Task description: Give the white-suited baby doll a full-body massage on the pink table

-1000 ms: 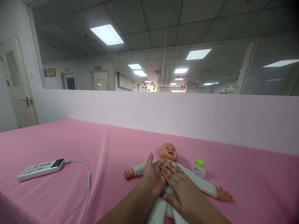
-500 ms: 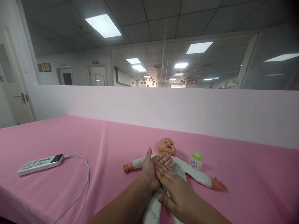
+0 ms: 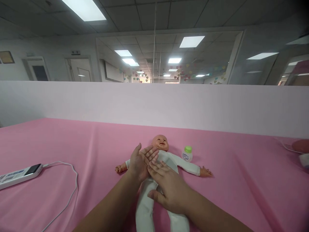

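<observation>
A baby doll [image 3: 182, 163] in a white suit lies on its back with arms spread, its head away from me. Over its chest and belly I hold my left hand [image 3: 142, 161], palm up, with the fingers stretched out. My right hand [image 3: 166, 185] is palm down, its straight fingertips resting against the left palm and fingers. Neither hand grips anything. Whether they touch the doll I cannot tell; they hide part of its torso. Just right of the doll's head stands a small clear jar [image 3: 187, 156] with a green lid.
A pink cloth [image 3: 96, 145] covers the table. At the left lies a white device [image 3: 21, 175] with a dark screen and a white cable [image 3: 76, 180]. A low white wall [image 3: 145, 103] with glass above runs behind. Part of a reddish object [image 3: 300, 146] shows at the right edge.
The camera view has shifted to the right, so everything appears further left. The right hand has drawn back slightly along the left palm. Both hands stay stretched out.
</observation>
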{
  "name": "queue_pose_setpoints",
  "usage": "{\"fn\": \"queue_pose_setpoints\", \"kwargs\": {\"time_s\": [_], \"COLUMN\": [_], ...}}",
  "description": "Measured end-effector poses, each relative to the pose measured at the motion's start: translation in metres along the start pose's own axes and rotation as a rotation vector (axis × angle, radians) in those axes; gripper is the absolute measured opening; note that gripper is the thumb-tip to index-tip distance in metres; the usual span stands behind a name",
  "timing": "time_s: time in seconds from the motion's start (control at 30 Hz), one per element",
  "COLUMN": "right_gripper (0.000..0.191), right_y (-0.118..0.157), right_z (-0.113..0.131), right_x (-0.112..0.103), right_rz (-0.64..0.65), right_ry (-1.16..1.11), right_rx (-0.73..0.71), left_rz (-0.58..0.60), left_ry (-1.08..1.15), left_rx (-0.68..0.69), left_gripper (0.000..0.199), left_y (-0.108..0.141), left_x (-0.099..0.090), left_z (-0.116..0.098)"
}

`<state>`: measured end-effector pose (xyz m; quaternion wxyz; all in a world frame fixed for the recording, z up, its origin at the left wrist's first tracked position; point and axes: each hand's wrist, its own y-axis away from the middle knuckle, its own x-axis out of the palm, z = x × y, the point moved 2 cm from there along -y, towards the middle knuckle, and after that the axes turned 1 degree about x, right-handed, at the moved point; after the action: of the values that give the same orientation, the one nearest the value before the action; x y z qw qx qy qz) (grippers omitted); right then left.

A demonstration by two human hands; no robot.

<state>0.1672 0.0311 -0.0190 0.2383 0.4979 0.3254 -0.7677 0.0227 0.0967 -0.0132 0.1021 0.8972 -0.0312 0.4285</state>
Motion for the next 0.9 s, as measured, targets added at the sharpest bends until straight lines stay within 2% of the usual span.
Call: {"fn": "queue_pose_setpoints", "kwargs": {"time_s": [0.13,0.3,0.5,0.6,0.8,0.87,0.9], "right_gripper": [0.084,0.093,0.094,0.093,0.09,0.081,0.07], "right_y": [0.001,0.001,-0.005,-0.008,-0.006,-0.004,-0.003], "right_z": [0.003,-0.001,-0.007,-0.011,-0.014,-0.014,-0.013], "right_x": [0.005,0.012,0.005,0.001,-0.004,-0.002,0.0], "right_rz": [-0.039,-0.097,-0.087,-0.072,-0.07,-0.072,-0.068], "right_ry": [-0.042,-0.046,-0.022,0.018,0.023,-0.001,-0.02], "right_rx": [-0.087,-0.122,-0.019,0.035,0.073,0.034,-0.005], "left_rz": [0.008,0.034,0.005,0.009,0.037,0.021,0.015], "left_ry": [0.012,-0.002,0.067,0.113,-0.031,-0.083,-0.102], "left_rx": [0.008,-0.069,-0.076,-0.103,0.002,0.038,0.05], "left_gripper": [0.064,0.061,0.045,0.039,0.048,0.049,0.048], "left_y": [0.0,0.003,0.015,0.018,0.004,-0.002,-0.005], "left_x": [0.0,0.003,0.016,0.02,0.007,0.0,-0.002], "left_z": [-0.003,0.011,0.029,0.031,0.015,0.012,0.011]}}
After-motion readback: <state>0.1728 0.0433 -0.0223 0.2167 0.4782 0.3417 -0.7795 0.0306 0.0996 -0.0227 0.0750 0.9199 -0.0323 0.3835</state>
